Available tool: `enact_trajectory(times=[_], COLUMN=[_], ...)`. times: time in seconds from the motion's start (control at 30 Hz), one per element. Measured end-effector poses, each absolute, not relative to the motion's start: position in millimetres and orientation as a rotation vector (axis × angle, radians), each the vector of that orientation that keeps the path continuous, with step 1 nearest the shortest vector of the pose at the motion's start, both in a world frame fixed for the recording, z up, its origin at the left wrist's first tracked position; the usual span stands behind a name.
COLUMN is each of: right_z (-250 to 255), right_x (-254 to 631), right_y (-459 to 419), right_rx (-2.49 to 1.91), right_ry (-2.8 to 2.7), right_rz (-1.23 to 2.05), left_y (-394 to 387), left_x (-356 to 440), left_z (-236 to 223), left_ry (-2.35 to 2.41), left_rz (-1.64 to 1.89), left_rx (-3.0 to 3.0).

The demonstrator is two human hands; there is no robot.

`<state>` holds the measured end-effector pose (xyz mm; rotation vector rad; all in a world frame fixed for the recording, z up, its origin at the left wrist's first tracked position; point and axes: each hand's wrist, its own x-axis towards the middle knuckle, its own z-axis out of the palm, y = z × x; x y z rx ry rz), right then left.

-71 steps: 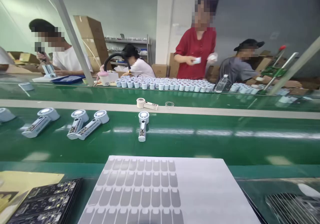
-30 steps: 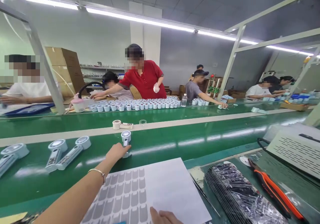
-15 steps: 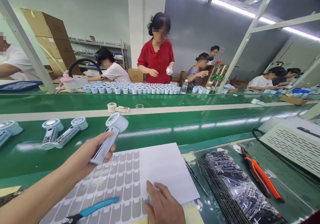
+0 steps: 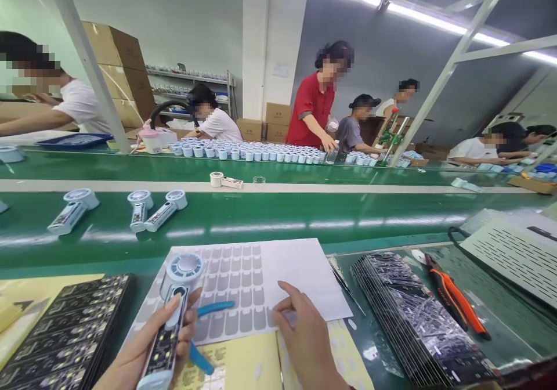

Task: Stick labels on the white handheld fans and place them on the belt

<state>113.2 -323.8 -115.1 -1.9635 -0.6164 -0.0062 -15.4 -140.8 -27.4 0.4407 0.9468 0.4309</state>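
A light-blue handheld fan (image 4: 185,269) stands tilted up in my left hand (image 4: 141,340), which is wrapped round its handle. A black circuit board with small lights shows along the handle's uncovered front. My right hand (image 4: 304,332) hovers at the lower edge of a white sheet with rows of grey stickers (image 4: 230,288). Its index finger reaches out, the other fingers are loosely bent, and I see nothing held. Blue-handled cutters (image 4: 220,307) lie partly hidden behind the fan and my left hand. Beneath the white sheet, yellow backing paper (image 4: 252,361) sticks out towards me.
Circuit-board panels are stacked at left (image 4: 65,326) and right (image 4: 418,320). Tweezers (image 4: 348,288) and orange-black pliers (image 4: 461,303) lie at right. Several fans (image 4: 163,211) rest on the green belt (image 4: 243,210). Beyond are rows of fan bodies (image 4: 261,156) and several co-workers.
My left hand has brought the fan down and nearer, front facing me. My right hand has lifted slightly and curled its fingers. The view has turned left; a co-worker in red now reaches to a bottle.
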Motion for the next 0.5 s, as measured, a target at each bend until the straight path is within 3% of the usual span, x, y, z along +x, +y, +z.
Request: enact_trajectory(times=[0.13, 0.27, 0.5], right_z=[-75, -44, -27], right_x=[90, 59, 43], right_y=[-313, -296, -278], right_rx=[-1.573, -1.25, -1.247], right_ry=[-0.446, -0.398, -0.389], right_rz=[0.321, 0.682, 0.749], left_y=[-157, -167, -170], left_x=[-6, -2, -5], left_z=[0, -4, -17], left_ry=[0.976, 0.948, 0.898], left_rz=[0.433, 0.475, 0.488], left_rx=[0.263, 0.241, 0.281])
